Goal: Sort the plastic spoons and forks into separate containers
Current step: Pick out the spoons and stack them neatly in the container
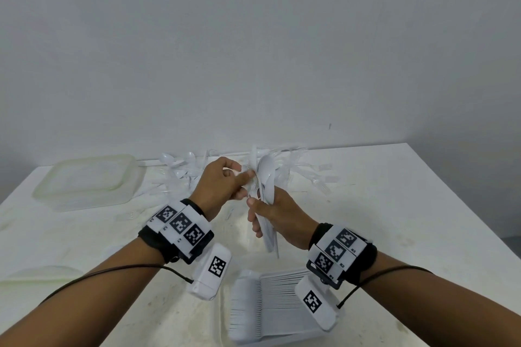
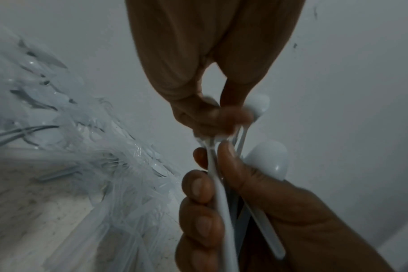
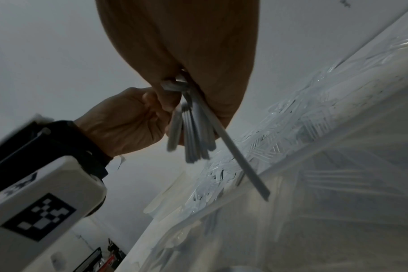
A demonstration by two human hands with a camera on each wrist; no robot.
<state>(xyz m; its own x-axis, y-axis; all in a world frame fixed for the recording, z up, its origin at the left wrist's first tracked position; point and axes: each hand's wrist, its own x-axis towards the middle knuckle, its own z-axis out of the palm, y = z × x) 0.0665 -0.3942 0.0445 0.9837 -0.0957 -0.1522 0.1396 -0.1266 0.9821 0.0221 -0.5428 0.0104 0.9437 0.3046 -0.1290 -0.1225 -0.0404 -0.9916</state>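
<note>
1. Head view: the right hand (image 1: 277, 217) is clenched around the handles of a bundle of white spoons (image 1: 267, 177), held upright above the table (image 1: 394, 205). The bowls stand above the thumb; the handle ends project below the curled fingers.
2. Head view: the left hand (image 1: 222, 186) meets the bundle from the left. Its thumb and fingertips pinch an item at bowl level, just above the right thumb. The item itself is blurred and cannot be identified here.
3. Head view: a loose pile of cutlery (image 1: 298, 169) lies on the table beyond both hands. A tray of stacked forks (image 1: 270, 307) sits near the table's front edge, below the right wrist. A translucent container (image 1: 90, 180) sits well apart at far left.
4. Left wrist view: the left hand's fingertips (image 2: 212, 114) are closed on the neck of a spoon (image 2: 256, 104), whose bowl projects to the right of them. The right hand's thumb (image 2: 231, 165) and fingers press the bundle's handles directly below. A second bowl (image 2: 268, 158) lies against the right thumb.
5. Right wrist view: the right hand's fingers (image 3: 198, 55) wrap the handles (image 3: 193, 136), which fan out beneath the fist. One handle (image 3: 240, 162) projects further than the rest, slanting down to the right. The left hand (image 3: 128, 119) touches the bundle from behind.
</note>
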